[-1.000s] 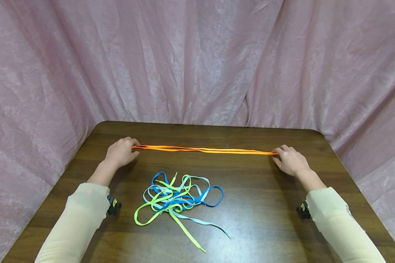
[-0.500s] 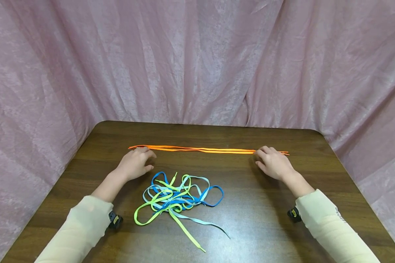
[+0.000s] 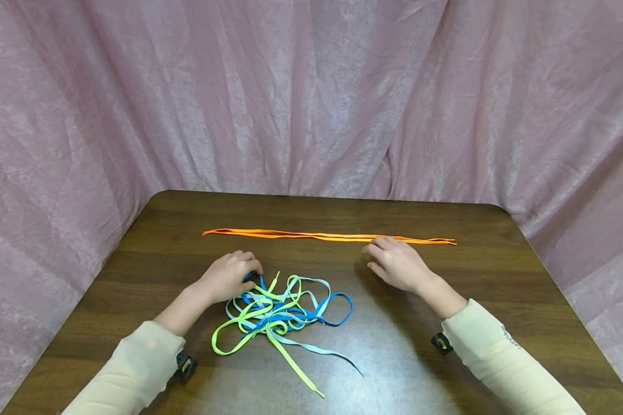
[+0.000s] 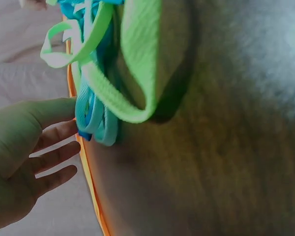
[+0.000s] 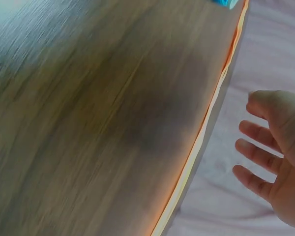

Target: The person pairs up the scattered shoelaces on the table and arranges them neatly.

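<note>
lime-and-blue lace tangle (image 3: pixel 277 317) — loose, looped, orange strands (image 3: pixel 337 236) straight beyond

On a brown wood-grained table (image 3: pixel 405 346) with rounded far corners, orange laces (image 3: pixel 311 235) are laid out nearly straight across the far half, while closer to the near side green laces (image 3: pixel 292 360), pale blue laces (image 3: pixel 319 349) and dark blue laces (image 3: pixel 277 317) are tangled together in loose loops.

Outstretched lacing (image 3: pixel 308 235): solid orange. Lime lace (image 3: pixel 296 366), blue lace (image 3: pixel 351 307), pale aqua lace (image 3: pixel 312 348): each solid. Counter (image 3: pixel 322 216): dark brown, streaked wood grain. Curtain (image 3: pixel 311 104): dusty pink, mottled sheen. Sleeves (image 3: pixel 514 363): pale cream. Wrist devices (image 3: pixel 187 366): black, yellow-marked.
</note>
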